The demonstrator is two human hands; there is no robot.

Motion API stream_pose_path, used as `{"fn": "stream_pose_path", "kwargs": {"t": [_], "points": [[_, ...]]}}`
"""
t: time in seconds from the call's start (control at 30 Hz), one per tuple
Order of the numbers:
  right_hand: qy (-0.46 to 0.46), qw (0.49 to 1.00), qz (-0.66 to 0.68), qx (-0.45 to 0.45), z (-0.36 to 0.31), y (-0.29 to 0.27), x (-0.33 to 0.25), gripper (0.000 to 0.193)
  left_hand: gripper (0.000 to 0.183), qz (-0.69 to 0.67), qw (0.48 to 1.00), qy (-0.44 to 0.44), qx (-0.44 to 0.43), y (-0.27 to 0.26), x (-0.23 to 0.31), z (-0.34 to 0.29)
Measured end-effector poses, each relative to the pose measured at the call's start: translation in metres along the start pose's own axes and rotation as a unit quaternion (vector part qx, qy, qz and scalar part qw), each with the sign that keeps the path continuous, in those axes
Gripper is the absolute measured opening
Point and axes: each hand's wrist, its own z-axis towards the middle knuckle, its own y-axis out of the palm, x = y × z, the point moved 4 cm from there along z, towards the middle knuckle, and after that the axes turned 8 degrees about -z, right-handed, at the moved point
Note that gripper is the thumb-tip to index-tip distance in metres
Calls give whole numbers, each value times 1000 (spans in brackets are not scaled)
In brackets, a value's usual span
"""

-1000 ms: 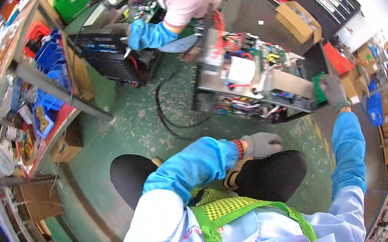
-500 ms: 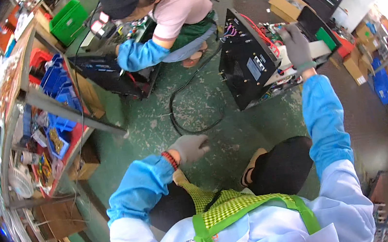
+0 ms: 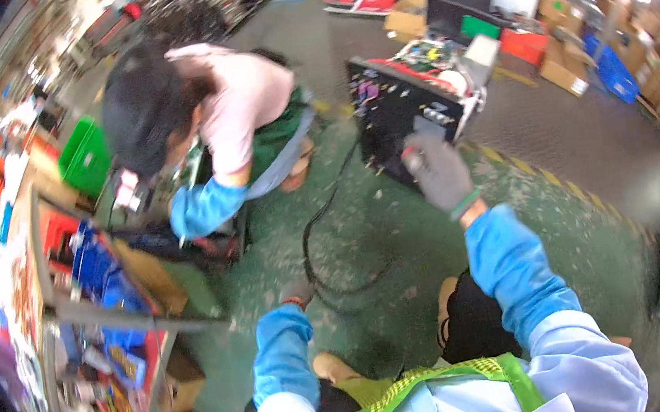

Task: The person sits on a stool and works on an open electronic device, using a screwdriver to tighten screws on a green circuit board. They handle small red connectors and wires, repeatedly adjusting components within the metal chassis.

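My right hand (image 3: 442,173), in a grey glove, is in front of the black panel of an open equipment case (image 3: 385,119). Its fingers are curled together, with a small reddish spot at their tips; what they hold, if anything, is too blurred to name. Wires and parts show inside the case, behind the panel. My left hand (image 3: 297,288), also gloved, hangs low near a black cable (image 3: 308,246) on the green floor. Motion smears its fingers, and I see nothing in it.
At the left, a co-worker in a pink shirt (image 3: 240,93) bends over another dark case (image 3: 155,241). A workbench (image 3: 69,311) with blue bins stands at the left edge, near a green crate (image 3: 86,155). Cardboard boxes (image 3: 566,66) and a blue basket (image 3: 610,69) lie at the right.
My right hand has come off the case's inside parts and moved left and down, in front of its panel. My left hand has moved slightly left and down. The whole view has shifted.
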Motion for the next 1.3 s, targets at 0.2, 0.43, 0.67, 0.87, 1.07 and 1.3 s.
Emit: {"fn": "stream_pose_path", "kwargs": {"t": [0.2,0.43,0.67,0.87,1.07,1.3], "points": [[-83,991,1,-106,-15,7,1,23,76,-81,987,-133,-36,88,38,79],[-96,959,30,-267,-47,38,20,27,65,-165,974,-156,-26,109,147,57],[-126,953,57,-270,-46,49,2,23,61,-78,970,-223,-61,110,109,79],[-160,934,46,-315,-44,44,-8,26,59,-73,970,-217,-80,115,99,73],[-177,932,60,-310,-51,51,-11,25,57,-55,984,-109,-133,107,148,66],[-189,940,53,-281,-50,54,-10,28,55,-3,951,178,-252,58,281,47]]}}
